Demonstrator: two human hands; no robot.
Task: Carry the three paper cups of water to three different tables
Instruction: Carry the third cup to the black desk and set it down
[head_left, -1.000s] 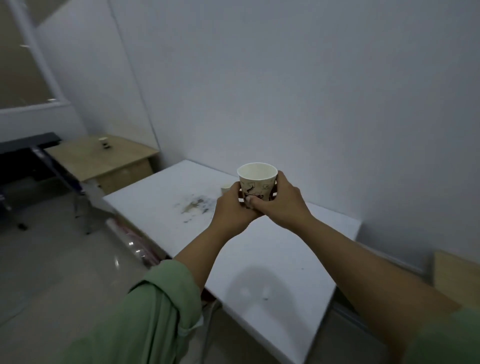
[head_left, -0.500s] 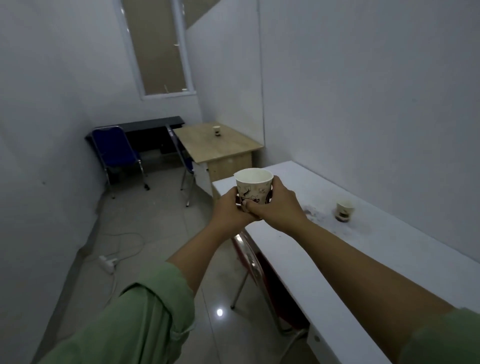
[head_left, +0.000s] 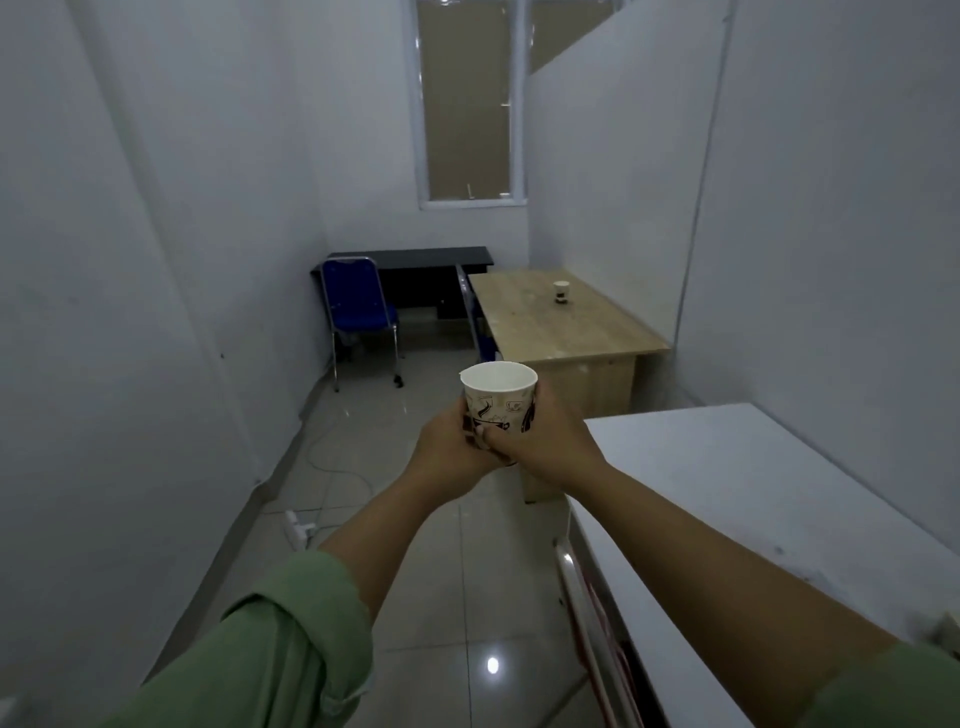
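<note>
Both hands, left hand (head_left: 451, 451) and right hand (head_left: 545, 441), clasp paper cup (head_left: 498, 397), mid-carry. Second cup (head_left: 561, 292) stands on wooden bench (head_left: 582, 332) at 1 o'clock. Black bench (head_left: 415, 257) at 12 looks unserved.

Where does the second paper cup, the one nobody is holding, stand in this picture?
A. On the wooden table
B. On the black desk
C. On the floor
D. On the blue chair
A: the small cup stands upright on the wooden table, beyond the cup held in both hands.
</note>
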